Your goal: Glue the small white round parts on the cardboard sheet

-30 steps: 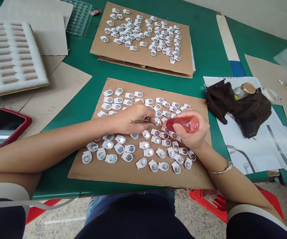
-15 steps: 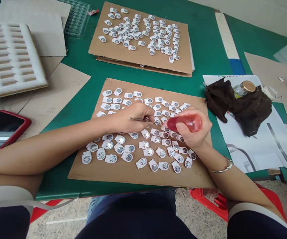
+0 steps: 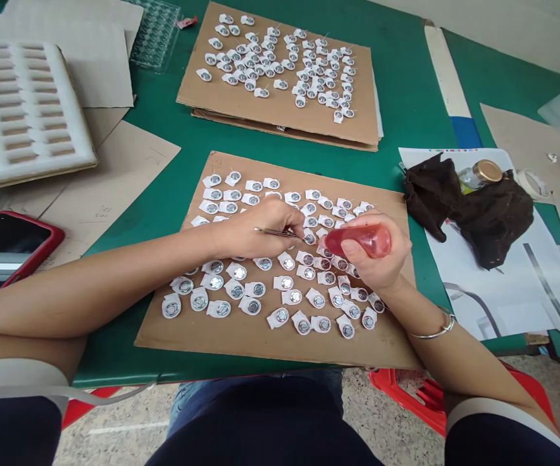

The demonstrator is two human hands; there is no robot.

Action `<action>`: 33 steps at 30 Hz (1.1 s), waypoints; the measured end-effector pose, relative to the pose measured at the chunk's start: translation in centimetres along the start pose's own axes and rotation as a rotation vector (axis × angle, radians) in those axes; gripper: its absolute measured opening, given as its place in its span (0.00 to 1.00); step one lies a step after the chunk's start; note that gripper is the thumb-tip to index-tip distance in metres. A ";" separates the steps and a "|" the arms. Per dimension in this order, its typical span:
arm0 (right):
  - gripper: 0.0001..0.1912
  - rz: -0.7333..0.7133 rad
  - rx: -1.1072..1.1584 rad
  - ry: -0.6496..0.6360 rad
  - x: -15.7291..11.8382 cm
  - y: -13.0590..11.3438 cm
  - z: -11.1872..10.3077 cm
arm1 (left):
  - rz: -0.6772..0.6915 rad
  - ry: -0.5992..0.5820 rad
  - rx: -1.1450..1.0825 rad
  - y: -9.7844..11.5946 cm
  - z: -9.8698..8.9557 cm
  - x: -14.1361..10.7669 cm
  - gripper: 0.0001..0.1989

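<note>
My left hand [image 3: 271, 226] is closed on slim metal tweezers [image 3: 276, 232], whose tips point right at a small round silver piece on a white tab [image 3: 310, 239]. In my right hand [image 3: 381, 255] is a red squeeze bottle [image 3: 360, 241], lying sideways with its narrow end toward that same piece. Whether the bottle's tip touches the piece I cannot tell. Under both hands lies a cardboard sheet [image 3: 280, 346] with several rows of these silver-and-white pieces. My hands and forearms hide some of them.
A second cardboard stack [image 3: 280, 120] with more pieces lies behind. On the left are a white foam tray [image 3: 28, 116] and a red-cased phone [image 3: 22, 243]. To the right, a dark cloth [image 3: 496, 223] and a gold-lidded jar [image 3: 486, 171] rest on printed paper [image 3: 503, 298].
The whole scene has shifted slightly right in view, as the head camera moved a little. My hands keep nearly the same pose over the same piece, still holding the tweezers and bottle.
</note>
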State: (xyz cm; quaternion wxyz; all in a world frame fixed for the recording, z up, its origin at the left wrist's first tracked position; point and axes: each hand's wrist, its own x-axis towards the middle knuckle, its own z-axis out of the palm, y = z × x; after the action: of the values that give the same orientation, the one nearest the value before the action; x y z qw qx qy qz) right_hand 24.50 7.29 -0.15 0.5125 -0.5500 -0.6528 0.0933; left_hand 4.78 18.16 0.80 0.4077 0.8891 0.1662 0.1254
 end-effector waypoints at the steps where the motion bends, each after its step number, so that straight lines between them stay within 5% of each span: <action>1: 0.13 -0.002 -0.003 -0.001 0.0 0.0 0.0 | 0.002 0.001 -0.001 0.0 0.0 0.0 0.06; 27: 0.14 -0.007 0.025 -0.007 -0.2 0.1 0.3 | -0.052 -0.002 0.019 0.2 -0.1 0.0 0.06; 33: 0.14 0.104 0.060 0.180 1.8 1.1 -1.5 | -0.026 -0.002 0.035 1.4 -0.9 0.3 0.06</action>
State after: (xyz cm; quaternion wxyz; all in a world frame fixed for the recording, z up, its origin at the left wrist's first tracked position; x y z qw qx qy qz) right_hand 26.58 8.53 0.75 0.5797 -0.5739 -0.5714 0.0895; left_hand 5.03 18.01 2.46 0.3940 0.8939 0.1795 0.1163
